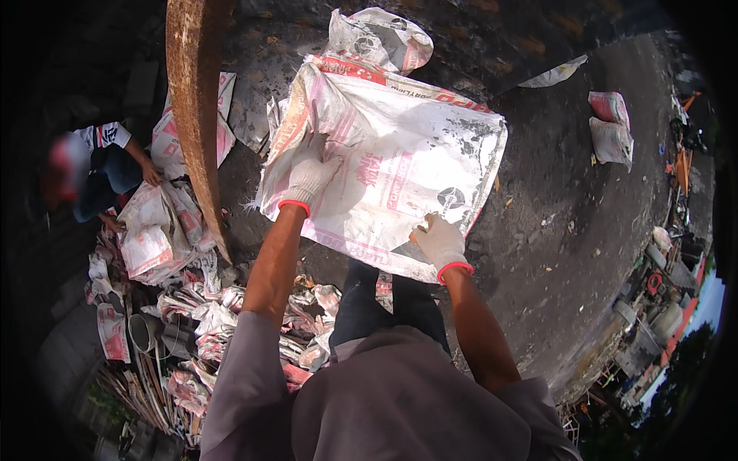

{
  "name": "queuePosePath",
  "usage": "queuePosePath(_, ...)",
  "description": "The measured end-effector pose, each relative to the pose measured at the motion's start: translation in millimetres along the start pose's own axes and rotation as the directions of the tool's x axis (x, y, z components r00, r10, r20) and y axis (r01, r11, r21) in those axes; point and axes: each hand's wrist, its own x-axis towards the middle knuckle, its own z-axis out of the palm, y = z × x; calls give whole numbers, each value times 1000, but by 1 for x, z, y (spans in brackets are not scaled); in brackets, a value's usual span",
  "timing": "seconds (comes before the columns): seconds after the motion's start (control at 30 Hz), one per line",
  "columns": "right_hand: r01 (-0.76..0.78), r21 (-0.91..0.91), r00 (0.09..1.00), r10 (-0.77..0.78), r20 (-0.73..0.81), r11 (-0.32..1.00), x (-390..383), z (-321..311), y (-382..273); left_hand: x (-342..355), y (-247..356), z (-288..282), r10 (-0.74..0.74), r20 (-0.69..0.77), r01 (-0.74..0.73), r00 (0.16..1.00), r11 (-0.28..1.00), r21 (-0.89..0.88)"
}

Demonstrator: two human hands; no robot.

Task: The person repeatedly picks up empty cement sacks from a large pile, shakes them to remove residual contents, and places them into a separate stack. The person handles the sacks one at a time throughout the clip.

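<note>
A large white woven cement sack [400,146] with faded pink and red print lies spread out in front of my body, on top of other sacks. My left hand [311,175], in a white knit glove with a red cuff and dark fingertips, rests on its left part, fingers stretched forward and thumb apart. The sack is creased around those fingers. At the near right part my right hand [442,242], gloved alike, has its fingers curled against the sack, gripping it near the edge. A small orange-brown patch shows at its fingertips.
A crumpled sack [380,38] lies beyond. A rusty curved metal beam [192,100] rises at left. Past it, a crouching person [108,165] handles another sack [154,230]. Piled sacks [223,319] lie near left. A folded sack [611,127] sits on the dark ground at right.
</note>
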Motion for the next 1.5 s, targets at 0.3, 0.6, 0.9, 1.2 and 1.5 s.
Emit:
queuePosePath(0.3,51,-507,715,-386,-583,861,44,-59,-12,-121,-60,23,-436,-456,192,776,852,-488)
queuePosePath(0.6,-25,-369,894,-144,-424,929,110,-29,8,-40,-101,81,-296,-159,284,942,955,-90)
queuePosePath(0.9,21,-390,743,-275,-611,921,39,-36,-3,-143,-8,26,13,-357,-19,934,1000,-11)
queuePosePath(1.2,152,-472,883,-333,-330,869,42,34,33,-150,6,102,-151,208,155,967,988,-4)
queuePosePath(1.5,181,-280,673,-326,-664,943,-33,22,77,-224,-28,50,-79,-224,0,971,943,-334)
